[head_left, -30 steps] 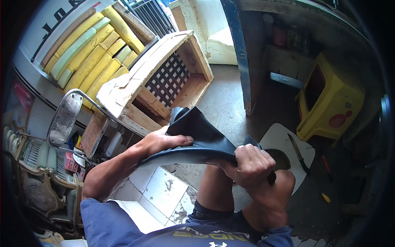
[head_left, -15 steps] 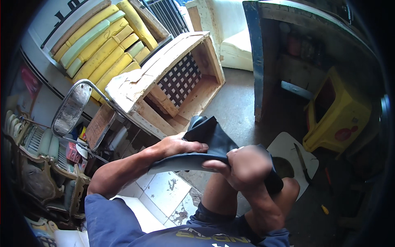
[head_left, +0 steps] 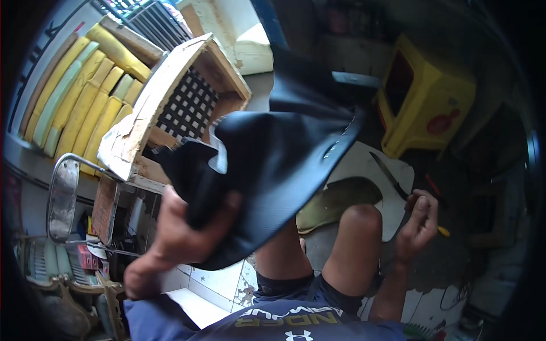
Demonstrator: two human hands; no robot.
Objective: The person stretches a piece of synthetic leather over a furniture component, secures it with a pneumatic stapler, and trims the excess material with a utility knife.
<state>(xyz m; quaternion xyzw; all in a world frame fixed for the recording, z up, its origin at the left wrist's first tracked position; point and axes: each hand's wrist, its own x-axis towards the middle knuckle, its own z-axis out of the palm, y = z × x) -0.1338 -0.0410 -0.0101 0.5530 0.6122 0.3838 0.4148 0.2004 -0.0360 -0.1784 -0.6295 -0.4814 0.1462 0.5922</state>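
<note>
A large black sheet of leather-like material [head_left: 273,153] spreads out in front of me, with a row of pale stitches near its right edge. My left hand [head_left: 190,227], smeared by motion, grips its bunched lower left part, thumb over the material. The sheet's left portion is folded and shows a pale underside. Apart from the sheet, my right hand [head_left: 418,221] is raised at the right with loosely curled fingers, and I see nothing in them. In the picture it overlaps the handle end of a knife [head_left: 387,173] lying on a white board [head_left: 398,219].
An olive curved piece [head_left: 341,204] lies by my knees. A wooden seat frame [head_left: 170,62] with black webbing stands ahead at left, beside stacked yellow foam pieces [head_left: 94,74]. A yellow plastic stool [head_left: 432,96] is at right, and a metal-framed chair [head_left: 62,193] at left.
The black sheet has gone from folded between both hands to spread out and raised. My right hand has let go and moved right; my left hand has moved down and left with the sheet.
</note>
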